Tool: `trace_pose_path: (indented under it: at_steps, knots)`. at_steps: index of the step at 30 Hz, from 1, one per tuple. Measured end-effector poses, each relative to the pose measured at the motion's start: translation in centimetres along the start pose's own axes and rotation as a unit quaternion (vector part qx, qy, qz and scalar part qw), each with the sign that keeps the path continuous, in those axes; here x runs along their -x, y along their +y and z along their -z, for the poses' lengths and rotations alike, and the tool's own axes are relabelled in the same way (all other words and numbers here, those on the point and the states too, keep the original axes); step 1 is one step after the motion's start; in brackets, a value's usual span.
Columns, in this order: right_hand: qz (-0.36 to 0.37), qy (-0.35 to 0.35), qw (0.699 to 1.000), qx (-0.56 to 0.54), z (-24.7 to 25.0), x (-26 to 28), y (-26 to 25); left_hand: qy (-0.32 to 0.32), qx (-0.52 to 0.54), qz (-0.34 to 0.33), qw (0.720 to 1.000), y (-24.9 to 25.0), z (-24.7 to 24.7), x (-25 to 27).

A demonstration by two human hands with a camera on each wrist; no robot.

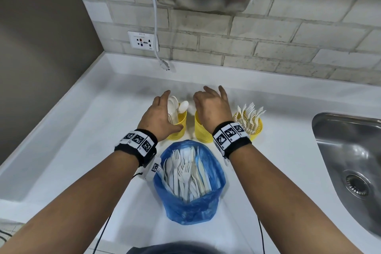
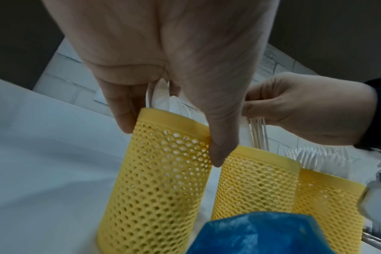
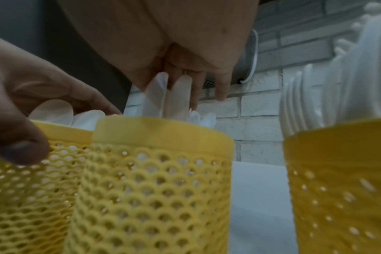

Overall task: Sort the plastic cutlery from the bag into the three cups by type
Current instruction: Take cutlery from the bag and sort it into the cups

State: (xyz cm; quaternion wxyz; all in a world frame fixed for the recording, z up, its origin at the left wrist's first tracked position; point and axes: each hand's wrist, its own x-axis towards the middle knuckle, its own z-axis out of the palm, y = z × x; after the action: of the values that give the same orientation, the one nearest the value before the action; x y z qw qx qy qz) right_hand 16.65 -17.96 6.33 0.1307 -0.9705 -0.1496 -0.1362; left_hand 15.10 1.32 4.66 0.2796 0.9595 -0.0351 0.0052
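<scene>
Three yellow perforated cups stand in a row behind an open blue bag (image 1: 214, 173) of mixed white cutlery (image 1: 185, 171). My left hand (image 1: 165, 109) grips the left cup (image 1: 178, 127) at its rim, thumb on the near wall and a finger on the far side, with spoons (image 2: 163, 98) standing up under the palm. Over the middle cup (image 1: 203, 132) my right hand (image 1: 210, 105) pinches a bundle of white knives (image 2: 259, 134), whose lower ends reach into that cup (image 3: 159, 171). The right cup (image 1: 256, 132) holds several forks (image 1: 250, 113).
The white counter (image 1: 82, 130) meets a brick wall behind the cups. A steel sink (image 1: 350, 161) lies to the right. A loose plug on a white cable (image 1: 165, 66) hangs at the back, below a wall socket (image 1: 143, 40).
</scene>
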Motion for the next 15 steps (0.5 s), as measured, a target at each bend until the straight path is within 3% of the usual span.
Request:
trace_pose_path:
  at_steps: [6, 12, 15]
  knots:
    - [-0.035, -0.033, 0.999, 0.025, 0.5, 0.5, -0.3, 0.001, 0.012, 0.003, 1.000, 0.0, 0.0, 0.1]
    - [-0.062, 0.120, 0.990, -0.034, 2.1, 4.5, -1.2, 0.005, 0.055, 0.016, 0.998, -0.5, 0.2, 0.6]
    - [-0.087, 0.069, 0.990, -0.089, 1.7, 7.4, -1.2, 0.015, 0.082, 0.032, 0.996, -0.8, 0.2, 1.1]
